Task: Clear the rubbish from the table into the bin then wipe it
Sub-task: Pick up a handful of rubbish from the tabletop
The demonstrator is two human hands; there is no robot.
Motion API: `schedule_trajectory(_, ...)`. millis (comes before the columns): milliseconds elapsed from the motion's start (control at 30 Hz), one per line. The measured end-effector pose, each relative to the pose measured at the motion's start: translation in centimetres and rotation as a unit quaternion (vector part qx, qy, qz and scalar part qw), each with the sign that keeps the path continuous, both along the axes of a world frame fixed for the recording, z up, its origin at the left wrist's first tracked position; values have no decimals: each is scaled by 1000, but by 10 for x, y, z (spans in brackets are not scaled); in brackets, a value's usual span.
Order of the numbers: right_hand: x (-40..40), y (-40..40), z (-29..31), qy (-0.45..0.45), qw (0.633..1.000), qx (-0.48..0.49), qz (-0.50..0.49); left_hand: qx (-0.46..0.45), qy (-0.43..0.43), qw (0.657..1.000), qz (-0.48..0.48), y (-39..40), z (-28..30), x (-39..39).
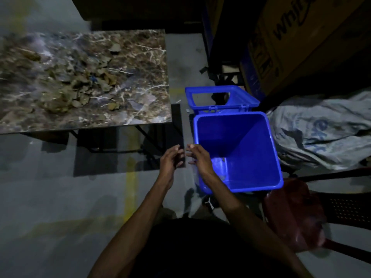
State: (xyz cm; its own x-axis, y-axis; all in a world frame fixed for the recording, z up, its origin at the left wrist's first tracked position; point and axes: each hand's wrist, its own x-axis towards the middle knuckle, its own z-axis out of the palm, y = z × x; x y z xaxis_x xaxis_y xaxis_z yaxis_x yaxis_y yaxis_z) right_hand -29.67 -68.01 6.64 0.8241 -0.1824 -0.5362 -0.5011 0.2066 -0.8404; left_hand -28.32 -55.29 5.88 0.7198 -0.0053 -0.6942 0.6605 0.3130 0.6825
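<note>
Right hand over bin rim, empty

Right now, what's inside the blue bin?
The blue bin stands open, its lid flipped back. Inside show bare blue walls and floor, with something pale and glinting near the bottom corner, too blurry to name. The right hand covers the near-left edge.

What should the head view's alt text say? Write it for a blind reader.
A person's left hand and right hand, holding nothing, hover by the near rim of an open blue bin on the floor. Torn brown scraps litter the marble-patterned table to its left.
</note>
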Motion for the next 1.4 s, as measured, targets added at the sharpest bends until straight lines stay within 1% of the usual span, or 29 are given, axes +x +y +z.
schedule_trajectory(67, 4, 35, 4, -11, 1000, -23, 8, 9, -7, 1000, -5, 35, 6, 1)
schedule_trajectory(167, 10, 85, 9, -61, 995, -68, 27, 34, -43, 998, -6, 90, 14, 5)
schedule_trajectory(300, 30, 144, 24, -106, 979, -134, 115, 90, -103, 990, -30, 154, 14, 14)
schedule_trajectory(400, 53, 176, 27, -146, 945, -215, 200, 127, -124, 984, -15, 193, 17, 26)
schedule_trajectory(500, 79, 199, 26, -188, 893, -315, 260, 165, -133, 977, 0, 223, 19, 44)
schedule_trajectory(633, 115, 224, 26, -226, 853, -361, 303, 221, -149, 964, 9, 254, 22, 77)
schedule_trajectory(700, 134, 237, 20, -238, 846, -367, 305, 248, -159, 956, -5, 268, 21, 96)
schedule_trajectory(800, 165, 255, 2, -217, 852, -364, 308, 283, -158, 946, -18, 288, 8, 127)
schedule_trajectory(867, 189, 263, -14, -212, 851, -359, 320, 309, -126, 943, -18, 299, -6, 151)
schedule_trajectory(967, 234, 265, -34, -186, 848, -351, 350, 320, -66, 945, -12, 308, -24, 187)
schedule_trajectory(1067, 279, 257, -59, -139, 829, -367, 399, 342, -19, 938, -55, 307, -39, 219)
schedule_trajectory(1167, 313, 249, -86, -90, 807, -375, 447, 340, 17, 934, -111, 302, -57, 245)
schedule_trajectory(1267, 338, 255, -99, -109, 768, -384, 500, 347, 26, 928, -131, 294, -65, 271)
schedule_trajectory(1333, 350, 262, -101, -131, 761, -371, 516, 356, 21, 925, -129, 287, -62, 289)
schedule_trajectory(1400, 364, 270, -98, -138, 765, -356, 519, 349, 6, 928, -130, 283, -57, 311)
